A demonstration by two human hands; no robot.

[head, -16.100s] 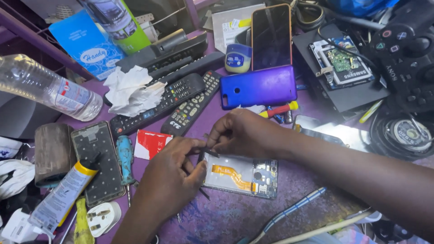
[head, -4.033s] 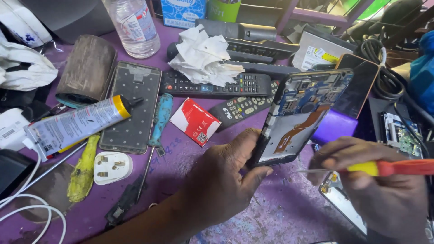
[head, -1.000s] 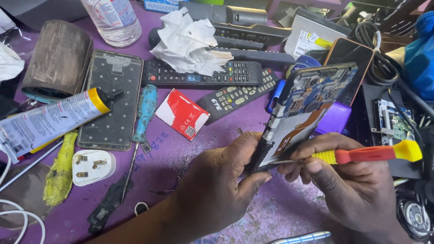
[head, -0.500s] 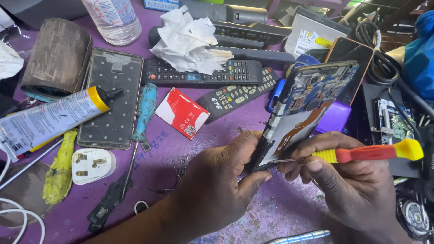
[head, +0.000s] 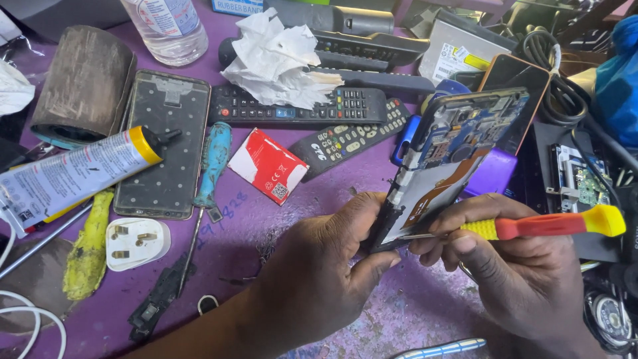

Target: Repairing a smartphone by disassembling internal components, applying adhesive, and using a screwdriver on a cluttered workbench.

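An opened smartphone (head: 458,159), its back cover already off and its blue circuit board and orange flex cable exposed, is held tilted on edge above the purple bench (head: 345,199). It is judged that disassembly is part-way done: the cover is removed, while the board and cable are still seated in the frame, so their release appears to be left.

The phone's lower left edge is gripped by the left hand (head: 319,272), with the thumb pressed along the side of the frame and the fingers curled behind it. A red-and-yellow-handled screwdriver (head: 545,225) is pinched in the closed right hand (head: 518,272), just right of the phone; its thin metal shaft is laid almost level and its tip is set against the phone's lower end. Whether the tip sits in a screw cannot be told.

Left of the phone, a small red-and-white box (head: 268,165) and a blue-handled screwdriver (head: 211,166) lie on the bench. Further left of the phone, a bare phone frame (head: 163,143), a glue tube (head: 73,176) and a white plug (head: 136,242) are seen. Beyond the phone, remote controls (head: 299,106) lie under crumpled paper (head: 279,56).
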